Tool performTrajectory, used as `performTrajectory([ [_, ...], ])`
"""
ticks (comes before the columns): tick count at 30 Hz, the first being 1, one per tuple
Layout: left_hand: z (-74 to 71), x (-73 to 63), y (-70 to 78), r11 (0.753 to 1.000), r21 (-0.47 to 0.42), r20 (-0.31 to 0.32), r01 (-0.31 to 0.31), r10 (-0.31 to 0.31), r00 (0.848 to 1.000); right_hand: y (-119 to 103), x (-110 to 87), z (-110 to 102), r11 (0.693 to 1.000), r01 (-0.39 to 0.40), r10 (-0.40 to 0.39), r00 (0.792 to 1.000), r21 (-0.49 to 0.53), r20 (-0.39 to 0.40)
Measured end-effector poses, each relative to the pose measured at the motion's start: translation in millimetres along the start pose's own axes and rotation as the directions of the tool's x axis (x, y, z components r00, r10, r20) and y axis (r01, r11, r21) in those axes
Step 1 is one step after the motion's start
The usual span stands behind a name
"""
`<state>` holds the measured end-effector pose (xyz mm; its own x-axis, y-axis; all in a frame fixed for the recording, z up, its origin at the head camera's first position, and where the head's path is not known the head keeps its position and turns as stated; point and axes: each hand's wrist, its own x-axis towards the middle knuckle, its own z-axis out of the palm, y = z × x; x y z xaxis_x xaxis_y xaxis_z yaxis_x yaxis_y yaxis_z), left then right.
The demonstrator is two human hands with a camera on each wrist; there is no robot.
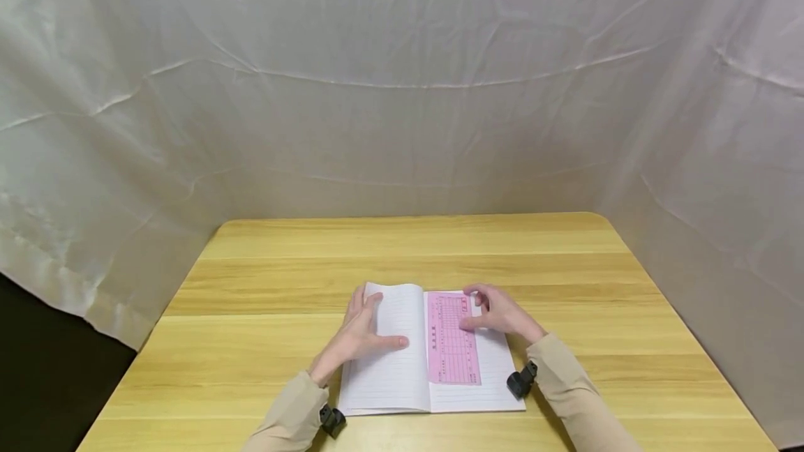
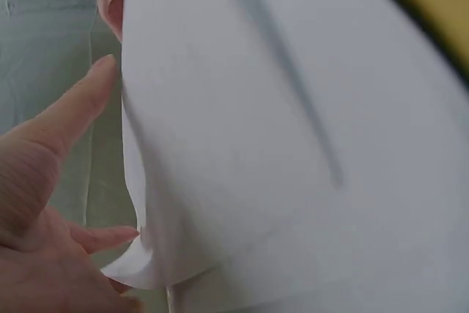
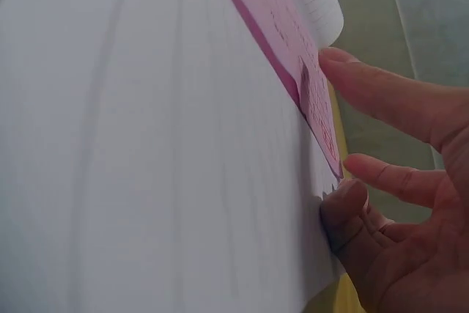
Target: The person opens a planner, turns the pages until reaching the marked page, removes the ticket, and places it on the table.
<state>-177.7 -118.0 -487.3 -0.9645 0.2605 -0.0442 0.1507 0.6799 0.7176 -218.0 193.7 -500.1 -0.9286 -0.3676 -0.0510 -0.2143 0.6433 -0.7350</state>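
A lined notebook (image 1: 386, 375) lies open on the table, with a pink printed slip (image 1: 449, 340) on its right-hand page. My left hand (image 1: 361, 333) rests at the outer edge of the left-hand page, its thumb stretched over the paper. In the left wrist view a finger (image 2: 106, 238) meets the curling page edge (image 2: 135, 265). My right hand (image 1: 496, 310) is at the upper right of the slip, thumb and forefinger spread apart. The right wrist view has the thumb (image 3: 381, 86) touching the slip's edge and a fingertip (image 3: 359, 165) at its corner.
The wooden table (image 1: 301, 264) stretches behind and to both sides of the notebook. Pale cloth (image 1: 402, 124) hangs around its back and sides. Each sleeve carries a small black wrist camera (image 1: 521, 381).
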Motion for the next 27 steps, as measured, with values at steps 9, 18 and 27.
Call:
performTrajectory([
  [9,1.1,1.5,2.3,0.962,0.171,0.207,-0.215,0.178,0.962,-2,3.0,0,0.997,-0.033,0.034,0.999,-0.066,0.004],
  [18,1.0,4.2,0.8,0.951,0.18,0.434,-0.251,0.152,0.888,-6,5.5,2,0.989,-0.079,0.081,0.997,-0.124,0.009],
  [27,2.2,6.4,0.4,0.946,0.226,0.446,-0.233,0.112,0.888,-10,7.0,-1,0.981,-0.088,0.093,0.995,-0.173,0.021],
])
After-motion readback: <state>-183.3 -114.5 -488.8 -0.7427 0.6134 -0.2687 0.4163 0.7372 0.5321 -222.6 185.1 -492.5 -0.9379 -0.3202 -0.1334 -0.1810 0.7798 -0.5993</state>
